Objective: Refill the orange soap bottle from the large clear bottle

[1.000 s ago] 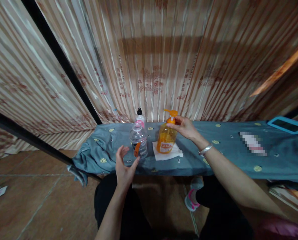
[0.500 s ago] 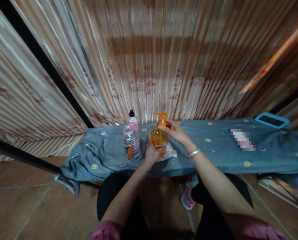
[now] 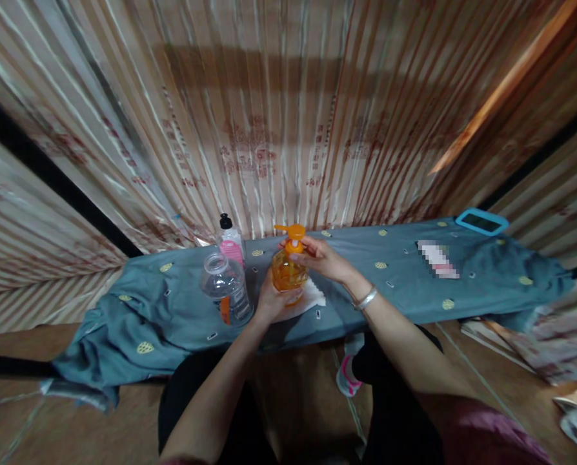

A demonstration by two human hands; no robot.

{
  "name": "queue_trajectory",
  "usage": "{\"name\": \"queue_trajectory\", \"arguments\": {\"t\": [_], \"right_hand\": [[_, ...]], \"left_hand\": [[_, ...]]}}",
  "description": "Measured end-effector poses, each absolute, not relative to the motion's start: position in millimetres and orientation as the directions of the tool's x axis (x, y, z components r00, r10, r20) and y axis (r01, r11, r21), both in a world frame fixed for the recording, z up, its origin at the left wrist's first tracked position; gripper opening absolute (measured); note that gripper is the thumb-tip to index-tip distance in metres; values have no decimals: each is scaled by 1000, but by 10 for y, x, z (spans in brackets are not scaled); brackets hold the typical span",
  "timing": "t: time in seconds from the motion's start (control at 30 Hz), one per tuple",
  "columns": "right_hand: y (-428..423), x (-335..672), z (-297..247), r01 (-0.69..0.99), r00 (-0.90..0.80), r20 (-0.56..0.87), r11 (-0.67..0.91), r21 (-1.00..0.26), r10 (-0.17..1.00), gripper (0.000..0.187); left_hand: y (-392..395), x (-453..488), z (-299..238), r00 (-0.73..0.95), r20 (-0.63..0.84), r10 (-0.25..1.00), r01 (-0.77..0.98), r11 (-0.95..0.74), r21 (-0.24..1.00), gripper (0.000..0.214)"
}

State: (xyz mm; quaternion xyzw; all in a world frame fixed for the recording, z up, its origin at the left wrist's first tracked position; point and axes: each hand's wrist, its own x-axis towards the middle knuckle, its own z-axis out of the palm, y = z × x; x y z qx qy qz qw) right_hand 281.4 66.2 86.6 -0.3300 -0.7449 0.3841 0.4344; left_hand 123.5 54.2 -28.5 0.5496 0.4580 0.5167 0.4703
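An orange pump bottle (image 3: 287,271) stands on a white paper napkin (image 3: 312,298) on a narrow table draped in grey-blue cloth (image 3: 395,284). My left hand (image 3: 268,301) is wrapped round the bottle's lower body. My right hand (image 3: 317,257) grips the neck just under the orange pump head (image 3: 292,230). A clear open plastic bottle (image 3: 224,287) with an orange label stands just left of them.
A small pink bottle with a black cap (image 3: 231,236) stands behind the clear one. A blue-framed tablet (image 3: 481,221) lies at the table's far right end. Striped curtain hangs behind. Papers (image 3: 511,342) lie on the floor at right.
My left hand came off the area near the clear bottle and took hold of the orange bottle's body. My right hand stayed at the pump neck. The view shifted right.
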Motion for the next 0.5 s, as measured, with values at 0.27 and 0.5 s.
{"name": "queue_trajectory", "arguments": {"t": [0.27,0.5], "right_hand": [[589,2798,868,469,-30,486,442,-765,874,28],[504,2841,942,468,-207,483,519,-715,851,36]], "left_hand": [[521,1287,-299,24,149,989,71,-150,986,68],[520,1292,-266,31,129,991,42,-130,991,68]]}}
